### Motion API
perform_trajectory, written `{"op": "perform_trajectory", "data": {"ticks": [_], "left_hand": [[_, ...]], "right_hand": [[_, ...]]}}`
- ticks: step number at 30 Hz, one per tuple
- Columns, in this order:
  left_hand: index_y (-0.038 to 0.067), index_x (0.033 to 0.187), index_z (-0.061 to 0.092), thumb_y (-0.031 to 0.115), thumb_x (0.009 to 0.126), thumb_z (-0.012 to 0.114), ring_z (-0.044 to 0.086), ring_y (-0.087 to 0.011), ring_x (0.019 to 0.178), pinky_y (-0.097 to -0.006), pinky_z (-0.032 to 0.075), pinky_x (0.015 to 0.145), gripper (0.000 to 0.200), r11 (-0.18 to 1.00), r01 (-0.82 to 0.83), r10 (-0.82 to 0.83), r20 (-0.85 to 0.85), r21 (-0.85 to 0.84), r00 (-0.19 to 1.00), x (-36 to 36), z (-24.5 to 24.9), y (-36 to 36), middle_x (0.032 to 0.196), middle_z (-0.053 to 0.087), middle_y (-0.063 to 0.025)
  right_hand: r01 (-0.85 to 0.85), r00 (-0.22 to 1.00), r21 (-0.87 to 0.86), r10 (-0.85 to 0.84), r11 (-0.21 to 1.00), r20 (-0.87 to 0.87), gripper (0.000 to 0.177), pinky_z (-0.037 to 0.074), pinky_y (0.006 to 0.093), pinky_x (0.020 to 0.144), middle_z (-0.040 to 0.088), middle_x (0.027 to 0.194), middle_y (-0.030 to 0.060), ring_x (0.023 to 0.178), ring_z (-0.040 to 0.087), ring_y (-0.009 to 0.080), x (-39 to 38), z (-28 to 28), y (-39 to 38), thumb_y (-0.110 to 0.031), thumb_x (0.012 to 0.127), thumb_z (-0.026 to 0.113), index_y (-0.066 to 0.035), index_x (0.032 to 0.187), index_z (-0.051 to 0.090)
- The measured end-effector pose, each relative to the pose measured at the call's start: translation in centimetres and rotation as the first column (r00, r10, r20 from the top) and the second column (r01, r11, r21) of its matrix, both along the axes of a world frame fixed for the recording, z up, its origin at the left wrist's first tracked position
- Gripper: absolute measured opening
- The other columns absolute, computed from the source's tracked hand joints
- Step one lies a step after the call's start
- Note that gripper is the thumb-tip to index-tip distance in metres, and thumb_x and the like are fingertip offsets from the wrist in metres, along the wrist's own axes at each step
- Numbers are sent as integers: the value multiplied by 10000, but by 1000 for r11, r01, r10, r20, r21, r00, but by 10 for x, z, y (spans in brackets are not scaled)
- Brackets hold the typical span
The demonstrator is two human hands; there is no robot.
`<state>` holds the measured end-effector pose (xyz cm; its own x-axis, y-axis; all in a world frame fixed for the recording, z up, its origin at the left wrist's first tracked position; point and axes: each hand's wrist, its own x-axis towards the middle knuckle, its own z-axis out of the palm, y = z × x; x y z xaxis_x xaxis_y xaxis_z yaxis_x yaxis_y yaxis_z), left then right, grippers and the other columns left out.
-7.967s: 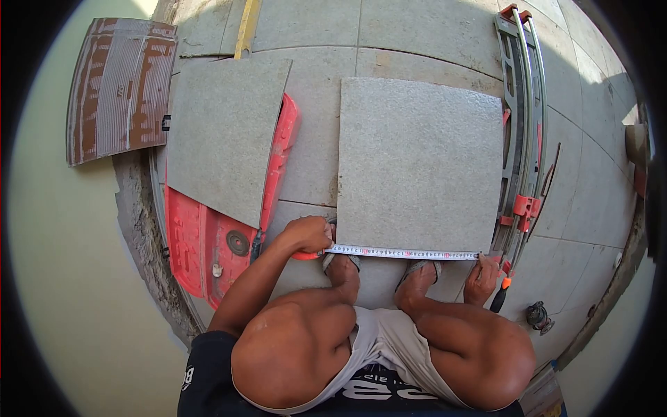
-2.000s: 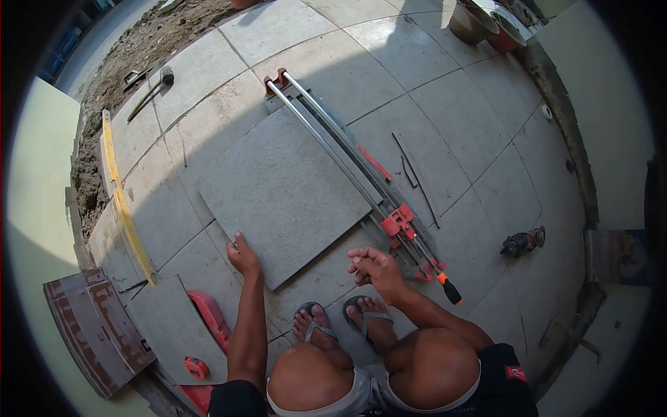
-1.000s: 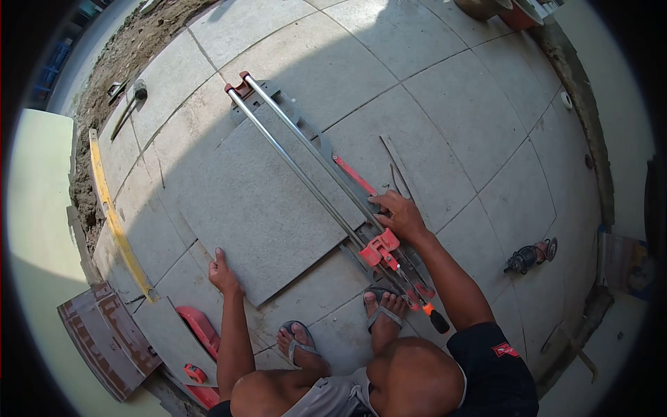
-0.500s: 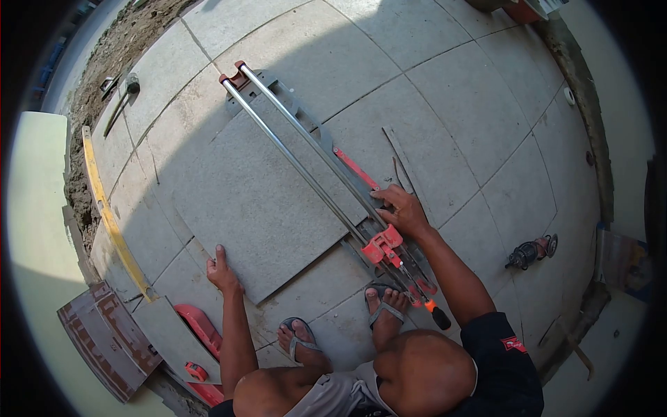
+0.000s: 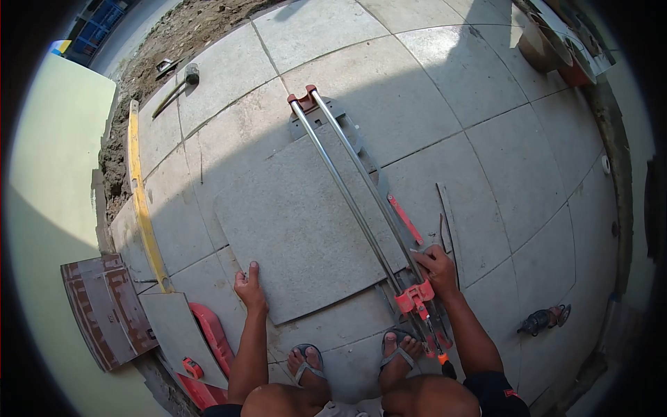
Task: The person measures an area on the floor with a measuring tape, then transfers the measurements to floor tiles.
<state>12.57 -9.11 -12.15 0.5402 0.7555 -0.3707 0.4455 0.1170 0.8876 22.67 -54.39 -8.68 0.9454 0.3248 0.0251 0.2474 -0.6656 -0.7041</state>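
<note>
A large grey floor tile (image 5: 299,229) lies on a manual tile cutter, under its two steel rails (image 5: 345,191). My left hand (image 5: 251,288) is closed at the tile's left edge, thumb pointing forward and fingers curled. On the other side, my right hand (image 5: 439,270) is closed at the tile's right edge beside the rail; its fingertips are partly hidden. Just below that hand, the red carriage (image 5: 415,297) sits at the near end of the rails. Its handle, with an orange and black grip (image 5: 446,365), points toward me. A red arm (image 5: 406,219) extends from the cutter's right side.
A yellow level (image 5: 142,208) and a mallet (image 5: 182,85) lie to the left. A tile piece bearing a red tape measure (image 5: 192,368) rests near a red case (image 5: 210,335). Brown-backed cardboard (image 5: 110,313) leans by the wall. An angle grinder (image 5: 545,319) lies to the right.
The camera view has shifted, so the whole scene sits farther right and lower. Both hands keep their places at the tile's edges, and the carriage remains at the near end.
</note>
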Motion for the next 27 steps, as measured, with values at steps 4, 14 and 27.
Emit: {"op": "perform_trajectory", "data": {"ticks": [4,14,27], "left_hand": [[36,948,598,265,920,750,505,-63,717,-233,428,667,277,999,-38,37,57,27,998,4,3,-7,829,605,8],[0,1069,621,192,925,740,604,-101,846,-251,480,793,268,995,-62,68,78,-83,995,1,4,-4,980,680,-45],[23,1005,613,185,926,741,603,-102,848,-254,478,800,222,994,-52,56,50,-93,997,-3,3,-2,949,673,-36]], "right_hand": [[-3,998,26,1,1000,66,296,467,363,578,524,770,52,673,577,225,-2,-6,0,-34,739,775,-116,1023,762],[-57,995,-22,58,998,87,306,454,359,551,517,746,47,638,562,223,3,-6,0,-13,718,767,-127,1001,764],[-55,998,-41,56,998,16,249,478,359,560,539,745,63,640,584,235,4,-10,-4,-11,726,755,-103,958,758]]}}
